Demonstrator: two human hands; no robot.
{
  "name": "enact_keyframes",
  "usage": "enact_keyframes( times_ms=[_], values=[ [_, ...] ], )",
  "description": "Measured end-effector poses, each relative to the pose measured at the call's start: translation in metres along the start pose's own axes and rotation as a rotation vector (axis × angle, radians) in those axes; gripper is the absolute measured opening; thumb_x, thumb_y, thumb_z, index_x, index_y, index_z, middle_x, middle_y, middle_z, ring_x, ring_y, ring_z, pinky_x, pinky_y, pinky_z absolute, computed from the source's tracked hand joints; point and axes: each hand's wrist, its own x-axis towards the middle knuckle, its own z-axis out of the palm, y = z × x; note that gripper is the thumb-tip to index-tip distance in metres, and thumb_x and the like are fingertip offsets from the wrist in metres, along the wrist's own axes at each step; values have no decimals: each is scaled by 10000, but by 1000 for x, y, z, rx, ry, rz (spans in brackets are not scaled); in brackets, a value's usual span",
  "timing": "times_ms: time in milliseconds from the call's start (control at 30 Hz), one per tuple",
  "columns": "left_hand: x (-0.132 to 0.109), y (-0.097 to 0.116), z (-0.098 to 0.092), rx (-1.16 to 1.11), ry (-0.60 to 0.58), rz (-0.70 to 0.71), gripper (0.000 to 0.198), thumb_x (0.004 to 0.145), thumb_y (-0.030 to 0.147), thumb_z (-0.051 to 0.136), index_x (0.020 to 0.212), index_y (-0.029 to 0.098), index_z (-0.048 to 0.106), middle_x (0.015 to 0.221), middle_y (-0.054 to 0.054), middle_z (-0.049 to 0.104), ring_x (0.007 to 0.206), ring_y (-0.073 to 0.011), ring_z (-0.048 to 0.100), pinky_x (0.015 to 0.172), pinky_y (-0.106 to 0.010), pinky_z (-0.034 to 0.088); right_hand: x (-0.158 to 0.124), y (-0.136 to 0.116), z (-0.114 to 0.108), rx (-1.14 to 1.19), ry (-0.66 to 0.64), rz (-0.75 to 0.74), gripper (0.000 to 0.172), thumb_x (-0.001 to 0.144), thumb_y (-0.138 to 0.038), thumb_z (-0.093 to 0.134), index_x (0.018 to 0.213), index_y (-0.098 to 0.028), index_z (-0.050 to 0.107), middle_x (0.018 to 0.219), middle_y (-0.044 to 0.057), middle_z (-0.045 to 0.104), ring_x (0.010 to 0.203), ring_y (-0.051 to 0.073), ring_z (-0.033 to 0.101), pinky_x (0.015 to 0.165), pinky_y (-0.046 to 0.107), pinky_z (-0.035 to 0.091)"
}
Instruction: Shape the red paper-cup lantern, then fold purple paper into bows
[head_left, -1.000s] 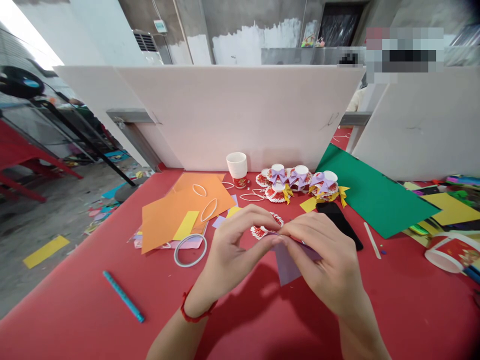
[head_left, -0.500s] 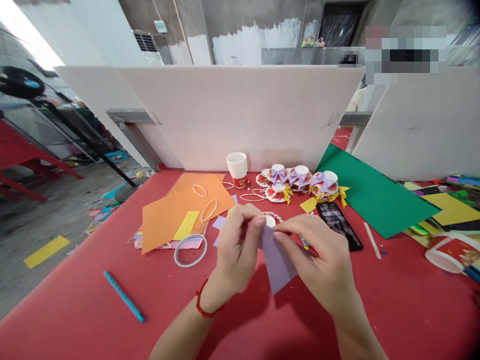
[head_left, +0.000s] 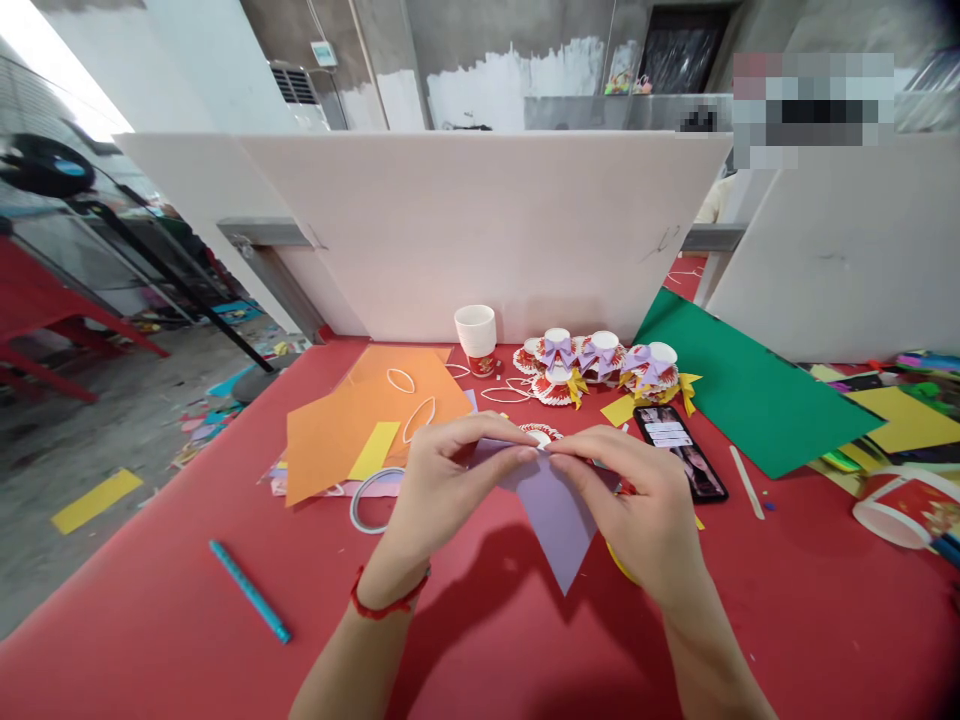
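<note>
Between my two hands a sheet of purple paper (head_left: 559,520) hangs with a pointed corner toward me. My left hand (head_left: 461,475) pinches its upper edge between thumb and fingers, a red string bracelet on the wrist. My right hand (head_left: 637,490) pinches the same edge just to the right, the fingertips of both hands almost meeting. Partly hidden behind the fingertips lies a white and red frilled paper piece (head_left: 540,433). Something yellow peeks out under my right hand; I cannot make out what it is.
Small cup shapes with purple and yellow bows (head_left: 600,355) line the white partition (head_left: 480,230) beside stacked paper cups (head_left: 476,335). Orange paper (head_left: 322,440), a tape roll (head_left: 360,510) and a teal pen (head_left: 249,590) lie left; a phone (head_left: 701,470), green sheet (head_left: 757,390) and tipped cup (head_left: 900,510) right.
My left hand has turned and shifted left, its fingers now stretched along the paper's upper edge. The paper is spread wider and its corner points lower. The phone's screen has brightened.
</note>
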Motion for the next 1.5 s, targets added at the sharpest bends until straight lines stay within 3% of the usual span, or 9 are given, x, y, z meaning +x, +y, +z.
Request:
enact_keyframes(
  times_ms=[333,500,633,833,1033,1233,1300,1433,1500],
  values=[
    [-4,-1,1,19,79,-54,136,728,170,720,596,199,705,552,39,642,514,-71,540,474,-148,427,-1,0,8,3,-20,-1,135,874,-81,653,788,-168,710,755,3,759,692,132,669,678,238,489],
    [3,-3,-3,81,-15,-189,359,826,328,589,508,161,586,474,33,455,438,-62,353,391,-191,258,0,1,11,37,-64,84,162,881,-85,637,749,-165,687,722,13,738,669,138,657,640,227,479],
    [7,-6,-6,172,-2,-179,444,835,341,555,438,171,450,438,49,334,427,-60,262,389,-207,194,0,3,12,53,-70,152,190,897,-114,609,731,-177,675,704,8,718,649,144,641,617,239,475],
    [9,-5,-11,174,-133,-90,172,729,289,733,593,187,707,575,-18,658,526,-121,525,472,-221,406,-1,5,13,78,-95,178,189,905,-157,592,757,-191,705,750,27,752,693,173,676,652,277,501],
    [10,-7,-11,125,10,-115,408,790,373,687,465,180,534,435,36,404,435,-80,336,395,-221,276,3,8,16,131,-69,236,122,844,-163,649,751,-199,720,763,20,775,700,170,691,656,267,512],
    [12,-14,-11,213,64,-133,459,804,345,628,421,179,436,427,50,299,421,-69,262,393,-236,194,4,12,15,97,-80,266,150,855,-177,630,723,-190,699,727,18,759,670,166,675,638,260,497],
    [13,-15,-13,252,46,-119,453,811,333,627,417,176,468,415,46,345,420,-71,287,397,-231,212,4,14,14,69,-100,264,165,863,-177,613,719,-189,692,712,18,746,651,166,660,620,260,488],
    [14,-16,-16,223,-90,-115,177,709,282,751,566,190,703,568,-5,659,536,-119,537,491,-218,405,3,18,13,43,-141,274,177,883,-182,592,738,-188,695,726,26,741,656,168,648,613,259,478],
    [13,-16,-17,219,-105,-129,132,685,269,777,590,193,727,588,-14,684,549,-126,559,504,-222,421,2,17,15,50,-154,279,178,890,-187,591,750,-186,700,742,29,745,672,169,651,623,257,479]
  ],
)
